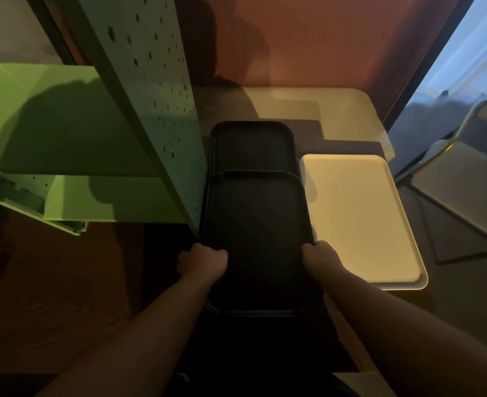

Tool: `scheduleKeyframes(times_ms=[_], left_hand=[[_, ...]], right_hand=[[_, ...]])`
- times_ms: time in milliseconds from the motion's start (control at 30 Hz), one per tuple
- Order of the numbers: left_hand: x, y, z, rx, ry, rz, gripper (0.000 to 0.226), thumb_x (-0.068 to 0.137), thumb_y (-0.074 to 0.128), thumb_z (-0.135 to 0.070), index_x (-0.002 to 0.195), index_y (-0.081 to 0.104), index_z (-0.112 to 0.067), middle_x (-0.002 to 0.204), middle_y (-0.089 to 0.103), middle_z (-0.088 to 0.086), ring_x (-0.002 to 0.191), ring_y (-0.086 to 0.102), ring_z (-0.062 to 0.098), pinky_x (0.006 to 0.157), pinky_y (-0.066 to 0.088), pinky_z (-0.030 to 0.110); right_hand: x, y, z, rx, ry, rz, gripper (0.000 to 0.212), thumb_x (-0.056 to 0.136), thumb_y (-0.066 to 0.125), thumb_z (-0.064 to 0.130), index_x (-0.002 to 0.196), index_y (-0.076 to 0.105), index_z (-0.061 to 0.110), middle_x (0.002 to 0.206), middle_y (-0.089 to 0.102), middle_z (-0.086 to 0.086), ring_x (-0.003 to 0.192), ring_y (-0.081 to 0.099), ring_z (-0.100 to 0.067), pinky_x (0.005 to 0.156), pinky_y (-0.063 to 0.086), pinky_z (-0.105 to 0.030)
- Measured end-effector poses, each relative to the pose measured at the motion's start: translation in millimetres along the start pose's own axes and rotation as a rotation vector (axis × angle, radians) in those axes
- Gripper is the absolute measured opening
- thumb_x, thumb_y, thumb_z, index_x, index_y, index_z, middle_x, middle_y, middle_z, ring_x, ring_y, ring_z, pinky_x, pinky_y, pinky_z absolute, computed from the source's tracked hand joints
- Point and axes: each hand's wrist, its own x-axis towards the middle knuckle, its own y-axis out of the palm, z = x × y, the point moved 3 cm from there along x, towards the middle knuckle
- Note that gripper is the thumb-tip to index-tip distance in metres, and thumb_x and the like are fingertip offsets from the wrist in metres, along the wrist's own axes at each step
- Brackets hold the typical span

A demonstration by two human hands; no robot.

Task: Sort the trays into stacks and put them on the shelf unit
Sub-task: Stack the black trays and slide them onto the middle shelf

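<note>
A black tray (255, 222) is held in front of me, long side pointing away. My left hand (203, 260) grips its left edge and my right hand (321, 257) grips its right edge, fingers curled under the rim. Beyond it a second black tray (252, 144) lies on the table, partly overlapped by the held one. A cream tray (356, 219) lies to the right, its near corner past the table edge. The green shelf unit (64, 127) stands at the left, its perforated side panel (150, 81) right beside the black trays.
The pale table (348, 113) sits against a reddish wall. A folding chair (465, 179) stands at the right near a bright window. Dark wooden floor shows at the lower left. The room is dim.
</note>
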Motion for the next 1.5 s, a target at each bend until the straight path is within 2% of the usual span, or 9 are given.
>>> scheduleKeyframes(times_ms=[167, 300, 367, 567, 800, 1067, 1267, 1367, 1500], left_hand=[[-3, 4, -1, 0.101, -0.01, -0.037, 0.074, 0.087, 0.055, -0.038, 0.152, 0.024, -0.02, 0.155, 0.018, 0.015, 0.136, 0.029, 0.039, 0.104, 0.04, 0.047], [3, 6, 4, -0.067, -0.001, -0.001, 0.072, 0.088, 0.057, -0.027, 0.152, 0.024, -0.024, 0.151, 0.029, 0.017, 0.126, 0.045, 0.038, 0.09, 0.049, 0.043], [-2, 9, 0, -0.189, -0.006, 0.006, 0.075, 0.085, 0.059, -0.025, 0.151, 0.025, -0.021, 0.146, 0.04, 0.016, 0.121, 0.052, 0.037, 0.094, 0.052, 0.047], [-32, 15, -20, -0.225, 0.028, -0.061, 0.087, 0.088, 0.061, -0.035, 0.156, 0.01, -0.021, 0.153, 0.026, 0.015, 0.137, 0.033, 0.038, 0.112, 0.034, 0.051], [-14, 10, -87, -0.354, 0.175, -0.193, 0.092, 0.088, 0.061, -0.027, 0.157, 0.001, -0.023, 0.16, 0.025, 0.011, 0.142, 0.034, 0.034, 0.115, 0.034, 0.048], [31, 0, -129, -0.081, 0.288, -0.315, 0.092, 0.084, 0.062, -0.031, 0.155, 0.004, -0.026, 0.158, 0.017, 0.013, 0.143, 0.025, 0.036, 0.113, 0.033, 0.054], [44, 10, -132, 0.064, 0.326, -0.277, 0.08, 0.09, 0.062, -0.028, 0.155, 0.017, -0.018, 0.156, 0.018, 0.009, 0.139, 0.029, 0.031, 0.096, 0.034, 0.031], [50, 18, -133, 0.159, 0.378, -0.231, 0.077, 0.089, 0.06, -0.031, 0.154, 0.021, -0.019, 0.158, 0.018, 0.009, 0.14, 0.028, 0.033, 0.108, 0.036, 0.042], [55, 29, -126, 0.253, 0.343, -0.152, 0.071, 0.091, 0.058, -0.031, 0.153, 0.025, -0.018, 0.161, 0.012, 0.008, 0.143, 0.021, 0.034, 0.111, 0.037, 0.048]], right_hand=[[7, -4, 2, -0.037, -0.022, 0.098, 0.028, 0.101, 0.051, 0.026, 0.113, 0.062, 0.003, 0.104, 0.064, -0.012, 0.093, 0.062, -0.025, 0.09, 0.051, -0.043], [7, -1, 0, 0.042, -0.037, 0.145, 0.022, 0.102, 0.048, 0.027, 0.101, 0.064, 0.011, 0.111, 0.067, -0.013, 0.102, 0.065, -0.028, 0.099, 0.051, -0.049], [5, 0, -2, 0.13, -0.069, 0.141, 0.019, 0.102, 0.045, 0.026, 0.096, 0.06, 0.017, 0.104, 0.067, -0.01, 0.096, 0.065, -0.026, 0.095, 0.053, -0.048], [-6, -23, 1, 0.305, -0.206, 0.052, 0.019, 0.103, 0.042, 0.026, 0.092, 0.057, 0.022, 0.092, 0.065, -0.004, 0.085, 0.063, -0.02, 0.078, 0.053, -0.041], [38, -54, 65, 0.178, -0.317, -0.05, 0.033, 0.098, 0.042, 0.026, 0.093, 0.063, 0.002, 0.092, 0.066, -0.019, 0.091, 0.063, -0.037, 0.087, 0.052, -0.055], [88, -50, 107, 0.202, -0.324, -0.041, 0.029, 0.1, 0.041, 0.029, 0.09, 0.062, 0.012, 0.089, 0.064, -0.011, 0.086, 0.064, -0.028, 0.079, 0.054, -0.044], [105, -41, 114, 0.086, -0.395, -0.072, 0.025, 0.101, 0.042, 0.035, 0.103, 0.058, 0.016, 0.094, 0.062, -0.008, 0.082, 0.063, -0.02, 0.072, 0.053, -0.036], [109, -36, 110, -0.018, -0.465, -0.143, 0.021, 0.102, 0.046, 0.035, 0.11, 0.052, 0.017, 0.105, 0.052, -0.002, 0.079, 0.057, -0.011, 0.062, 0.045, -0.021], [113, -29, 109, -0.206, -0.506, -0.205, 0.029, 0.1, 0.049, 0.028, 0.125, 0.051, 0.014, 0.113, 0.042, -0.001, 0.094, 0.049, -0.014, 0.08, 0.042, -0.025]])
